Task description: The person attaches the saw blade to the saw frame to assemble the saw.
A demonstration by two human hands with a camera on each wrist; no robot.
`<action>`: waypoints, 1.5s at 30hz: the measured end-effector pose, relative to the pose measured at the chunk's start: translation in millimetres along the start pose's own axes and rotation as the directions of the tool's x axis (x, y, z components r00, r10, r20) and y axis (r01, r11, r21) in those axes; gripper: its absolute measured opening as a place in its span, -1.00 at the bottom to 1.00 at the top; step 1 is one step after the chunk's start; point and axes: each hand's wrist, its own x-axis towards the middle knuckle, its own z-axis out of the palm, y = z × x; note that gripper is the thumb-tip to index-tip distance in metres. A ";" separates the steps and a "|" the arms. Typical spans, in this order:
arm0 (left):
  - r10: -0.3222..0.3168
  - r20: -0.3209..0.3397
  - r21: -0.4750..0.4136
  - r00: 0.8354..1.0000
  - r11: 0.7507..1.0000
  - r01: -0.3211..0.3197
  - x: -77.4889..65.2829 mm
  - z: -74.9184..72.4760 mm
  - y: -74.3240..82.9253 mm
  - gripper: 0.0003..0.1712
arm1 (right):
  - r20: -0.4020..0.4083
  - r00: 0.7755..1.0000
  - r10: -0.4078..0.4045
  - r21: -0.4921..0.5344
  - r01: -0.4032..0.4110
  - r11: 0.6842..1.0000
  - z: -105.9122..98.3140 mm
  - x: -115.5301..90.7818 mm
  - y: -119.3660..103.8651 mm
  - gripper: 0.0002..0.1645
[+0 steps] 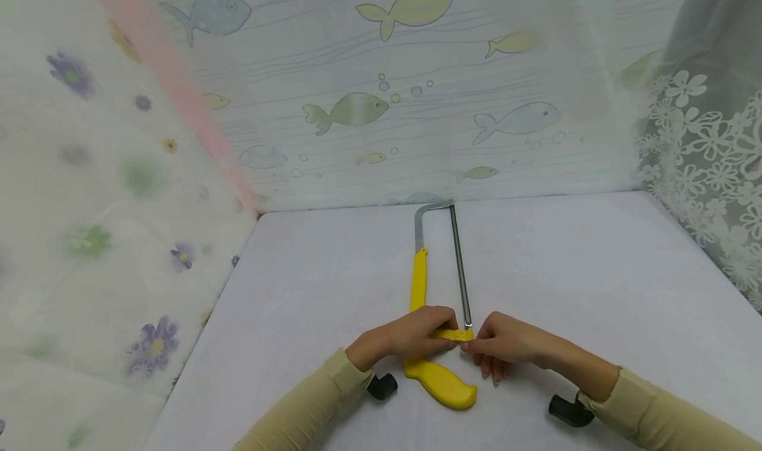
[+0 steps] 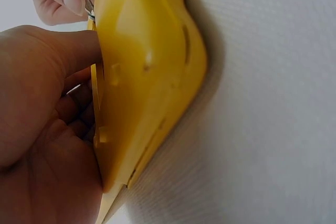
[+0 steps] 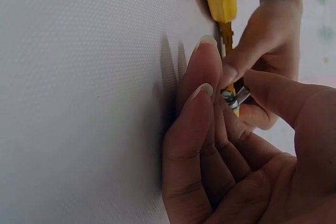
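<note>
A hacksaw with a yellow handle (image 1: 448, 386) lies on the white-covered table, its grey front bow pointing to the far edge. Its dark blade (image 1: 460, 266) runs along the right side of the frame. Across the frame near the handle, my left hand (image 1: 421, 332) grips the yellow crosspiece by the blade's near end. My right hand (image 1: 506, 338) is at that same corner, thumb and index finger pinching a small metal tightening piece (image 3: 242, 95). The other right fingers curl loosely beside it. In the left wrist view the yellow handle (image 2: 142, 77) fills the middle.
A white cloth covers the table (image 1: 321, 272). Behind it hangs a fish-print curtain (image 1: 333, 166), with a floral sheet (image 1: 143, 239) on the left and lace (image 1: 714, 147) on the right. The bow's tip lies close to the back curtain. Black wrist devices (image 1: 383, 386) sit beneath both sleeves.
</note>
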 end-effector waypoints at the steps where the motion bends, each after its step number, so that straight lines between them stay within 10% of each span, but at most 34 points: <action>1: 0.000 0.000 0.000 1.000 1.000 0.000 0.0 -0.2 0.3 -0.88 | -0.003 1.000 0.000 -0.004 0.000 1.000 -0.5 -0.6 0.3 -0.50; 26: 0.024 -0.007 0.022 1.000 0.999 -0.024 -0.7 -2.4 2.0 -0.88 | 0.037 0.999 -0.039 0.035 0.038 0.999 -9.8 -2.9 7.0 -0.73; 45: 0.015 -0.001 0.007 1.000 1.000 -0.015 -0.7 -0.7 1.8 -0.89 | -0.001 1.000 0.024 -0.001 -0.024 1.000 -1.3 2.6 -0.4 -0.51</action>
